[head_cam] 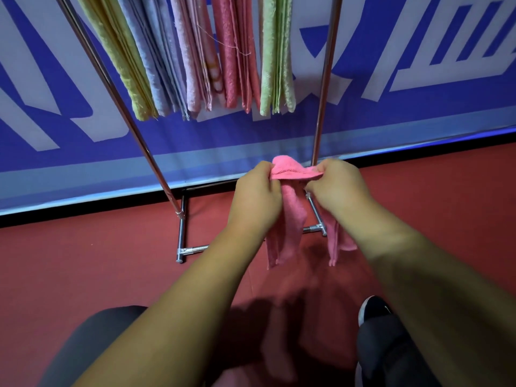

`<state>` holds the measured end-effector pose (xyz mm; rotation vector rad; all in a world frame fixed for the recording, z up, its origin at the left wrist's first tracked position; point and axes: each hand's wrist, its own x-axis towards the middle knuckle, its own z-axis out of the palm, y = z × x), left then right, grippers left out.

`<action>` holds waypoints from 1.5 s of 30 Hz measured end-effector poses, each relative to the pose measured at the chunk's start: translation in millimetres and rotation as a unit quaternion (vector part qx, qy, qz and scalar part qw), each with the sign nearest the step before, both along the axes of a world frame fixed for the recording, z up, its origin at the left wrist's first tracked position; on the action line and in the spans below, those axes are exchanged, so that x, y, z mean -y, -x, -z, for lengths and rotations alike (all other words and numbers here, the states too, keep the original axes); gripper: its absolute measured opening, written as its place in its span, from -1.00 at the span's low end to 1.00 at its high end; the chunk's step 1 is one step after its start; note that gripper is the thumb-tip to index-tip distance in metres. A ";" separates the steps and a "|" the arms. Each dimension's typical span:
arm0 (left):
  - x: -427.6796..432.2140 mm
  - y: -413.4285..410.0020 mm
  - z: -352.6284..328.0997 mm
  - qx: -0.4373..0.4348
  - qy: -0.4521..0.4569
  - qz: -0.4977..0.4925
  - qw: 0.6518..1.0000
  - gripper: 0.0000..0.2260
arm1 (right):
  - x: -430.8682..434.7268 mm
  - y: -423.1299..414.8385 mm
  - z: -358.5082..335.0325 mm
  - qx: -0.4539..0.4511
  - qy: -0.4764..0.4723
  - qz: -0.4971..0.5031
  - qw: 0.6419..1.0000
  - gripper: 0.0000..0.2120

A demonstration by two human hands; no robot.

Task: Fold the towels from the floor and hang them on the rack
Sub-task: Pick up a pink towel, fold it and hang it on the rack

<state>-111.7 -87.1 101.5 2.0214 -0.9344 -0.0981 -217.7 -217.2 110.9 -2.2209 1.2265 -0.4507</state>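
Dark cloth, near edge: a trouser knee (92, 344) at near left and a black shoe (374, 311) at near right. The stance looks set close enough for the arms to reach the rack.

Red floor (83, 261): runs from the feet to the far wall and bears the rack's feet.

Left hand (257, 196): fingers curled, pinching the left end of the towel's upper edge.

Right hand (337, 188): fingers curled likewise on the right end of that edge. The two hands are near each other, probably to line up corners for a fold.

Pink towel (291, 216): held in the air between the hands, off the floor and just in front of the rack's base. A short span is bunched between the grips; the rest hangs in two loose tails, one under each hand. Folding seems begun, not finished.

Metal rack (324, 88): two chrome uprights on bar feet, beyond the hands. The top rail is out of view.

Hung towels (234, 51): yellow, blue, pink and green, folded narrow and packed side by side. A gap shows between the green ones and the right upright, a likely place for this towel.

Blue and white banner (418, 107): the far backdrop.
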 end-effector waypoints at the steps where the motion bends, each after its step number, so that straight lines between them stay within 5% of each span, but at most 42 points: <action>1: 0.3 0.0 -0.8 -0.001 -0.004 0.005 1.000 -0.88 | 3.3 -0.1 3.7 -0.018 0.011 0.001 1.000 -0.84; 10: -6.3 -2.4 -14.0 0.047 -0.092 0.102 0.989 -0.88 | 23.0 17.6 -0.6 0.043 0.064 -0.020 0.997 -0.93; 14: -22.7 1.5 -31.1 0.089 -0.132 0.130 0.979 -0.74 | 12.5 32.2 -24.3 0.095 0.054 -0.026 0.994 -0.88; 18: -37.5 3.3 -59.6 0.129 -0.150 0.078 0.977 -0.65 | -4.0 35.8 -51.5 0.129 0.073 -0.036 0.988 -0.86; 23: -44.6 12.4 -113.6 0.227 -0.169 0.028 0.959 -0.80 | -13.8 45.3 -106.5 0.095 0.154 -0.081 0.980 -0.84; 28: -36.5 21.6 -190.2 0.270 -0.038 -0.071 0.959 -0.89 | -12.1 49.0 -182.0 0.144 0.226 -0.050 0.962 -0.73; 31: -14.8 20.3 -229.0 0.287 -0.043 -0.058 0.955 -0.93 | -1.0 45.2 -227.4 0.103 0.261 -0.050 0.959 -0.80; 40: 51.7 11.8 -285.2 0.136 0.018 0.018 0.990 -0.73 | 33.8 41.6 -293.5 0.060 0.285 -0.038 0.956 -0.81; 45: 88.4 4.6 -298.9 0.125 -0.024 0.054 0.990 -0.84 | 56.1 31.8 -306.7 0.068 0.257 -0.021 0.964 -0.75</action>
